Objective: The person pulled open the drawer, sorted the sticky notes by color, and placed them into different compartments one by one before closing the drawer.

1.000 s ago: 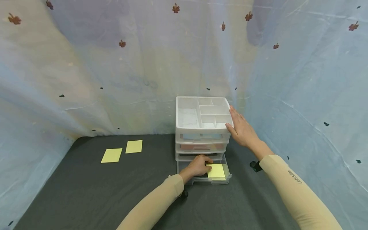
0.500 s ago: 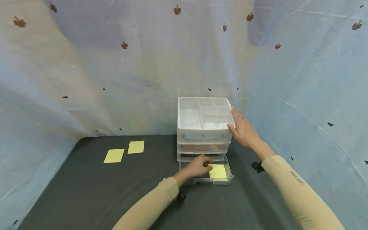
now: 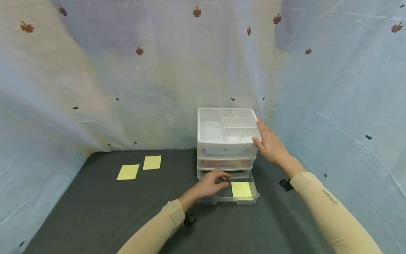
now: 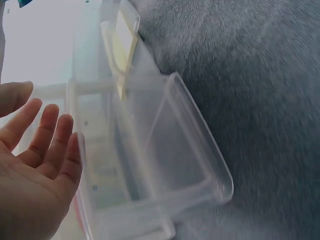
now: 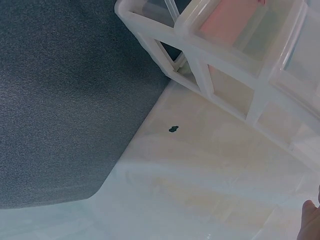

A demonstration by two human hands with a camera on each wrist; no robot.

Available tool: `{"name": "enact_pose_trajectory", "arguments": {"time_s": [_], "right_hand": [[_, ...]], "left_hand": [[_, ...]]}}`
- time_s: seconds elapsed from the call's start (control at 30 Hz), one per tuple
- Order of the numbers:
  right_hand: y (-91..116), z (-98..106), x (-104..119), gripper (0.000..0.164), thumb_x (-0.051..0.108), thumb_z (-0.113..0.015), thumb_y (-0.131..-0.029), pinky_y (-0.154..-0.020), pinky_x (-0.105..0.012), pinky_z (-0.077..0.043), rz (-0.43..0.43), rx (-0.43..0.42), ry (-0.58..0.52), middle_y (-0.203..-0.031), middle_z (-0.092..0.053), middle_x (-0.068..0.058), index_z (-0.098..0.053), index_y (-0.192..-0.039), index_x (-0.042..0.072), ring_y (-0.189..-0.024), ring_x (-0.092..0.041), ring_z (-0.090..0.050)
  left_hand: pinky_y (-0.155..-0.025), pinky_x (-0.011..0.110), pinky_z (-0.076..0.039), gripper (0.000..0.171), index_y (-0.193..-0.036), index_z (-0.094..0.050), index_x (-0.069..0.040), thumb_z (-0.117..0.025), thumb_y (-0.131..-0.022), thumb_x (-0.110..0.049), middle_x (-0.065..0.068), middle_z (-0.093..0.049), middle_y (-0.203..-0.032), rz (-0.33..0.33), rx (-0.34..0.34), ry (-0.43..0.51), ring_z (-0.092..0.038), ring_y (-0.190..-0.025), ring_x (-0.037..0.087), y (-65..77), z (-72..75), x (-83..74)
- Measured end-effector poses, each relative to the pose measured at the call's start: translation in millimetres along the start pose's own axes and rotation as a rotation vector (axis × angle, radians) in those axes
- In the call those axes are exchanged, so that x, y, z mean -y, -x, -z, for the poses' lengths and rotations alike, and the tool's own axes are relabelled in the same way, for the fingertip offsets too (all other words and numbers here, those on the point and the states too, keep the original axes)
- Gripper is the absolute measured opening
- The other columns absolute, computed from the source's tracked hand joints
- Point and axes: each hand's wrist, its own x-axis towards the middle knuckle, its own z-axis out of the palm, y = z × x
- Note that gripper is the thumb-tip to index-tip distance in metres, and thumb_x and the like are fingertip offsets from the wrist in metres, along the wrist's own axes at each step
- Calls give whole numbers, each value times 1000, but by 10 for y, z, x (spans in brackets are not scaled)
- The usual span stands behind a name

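A white plastic drawer unit [image 3: 229,144] stands at the back with its clear bottom drawer [image 3: 206,201] pulled out. Yellow sticky notes [image 3: 241,190] lie in the right part of that drawer. My left hand [image 3: 209,184] is over the drawer's left side, fingers loosely bent and holding nothing; in the left wrist view, the left hand [image 4: 40,165] shows its palm beside the clear drawer [image 4: 170,145]. My right hand [image 3: 272,145] rests with straight fingers against the unit's upper right side. Only a bit of the right hand [image 5: 311,222] shows in the right wrist view.
Two yellow sticky notes, one nearer [image 3: 128,172] and one farther [image 3: 152,162], lie on the dark table [image 3: 104,211] to the left. The unit's top is a divided tray [image 3: 210,131]. Patterned cloth [image 3: 165,70] hangs behind and at both sides.
My left hand has drawn back left from the yellow notes in the drawer, and they stay lying there. My right hand stays against the unit. The head view has shifted slightly.
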Motion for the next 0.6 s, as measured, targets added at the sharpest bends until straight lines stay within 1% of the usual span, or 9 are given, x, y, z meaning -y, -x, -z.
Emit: {"name": "enact_pose_trajectory", "arguments": {"time_s": [0.17,0.27,0.33,0.47,0.6], "right_hand": [[0,-2,-11,73,37,-41,-113,-126,-57,-14,2,-5,-5,-173,-10,-18,-8,-166,0,-158,-39,-15],[0,-6,-19,72,36,-41,-113,-126,-57,-14,6,-10,-4,-173,-10,-19,-8,-165,-1,-158,-39,-15],[-1,-7,-20,72,35,-41,-113,-126,-57,-14,8,-12,-6,-173,-10,-18,-9,-165,-1,-158,-39,-15],[-5,-5,-15,72,34,-42,-112,-126,-57,-15,15,-16,-10,-173,-11,-18,-9,-165,-1,-158,-38,-15],[-11,-5,-7,72,34,-42,-112,-126,-58,-15,16,-15,-11,-173,-11,-19,-9,-165,-1,-158,-38,-15]], "left_hand": [[-91,34,-55,36,-141,-64,-14,-64,-106,-20,4,-62,-136,-16,-44,19,-62,-117,20,87,138,-6],[-87,32,-55,35,-139,-65,-15,-65,-105,-17,5,-62,-134,-23,-75,20,-62,-118,24,132,229,1],[-86,32,-55,35,-140,-64,-13,-65,-105,-14,6,-62,-134,-31,-95,17,-62,-118,26,168,292,8],[-82,33,-55,35,-139,-65,-10,-67,-103,-12,6,-63,-133,-45,-148,-1,-63,-116,29,245,419,50],[-76,32,-53,35,-139,-65,-8,-66,-104,-13,7,-63,-131,-33,-198,-27,-64,-111,26,330,558,129]]}}
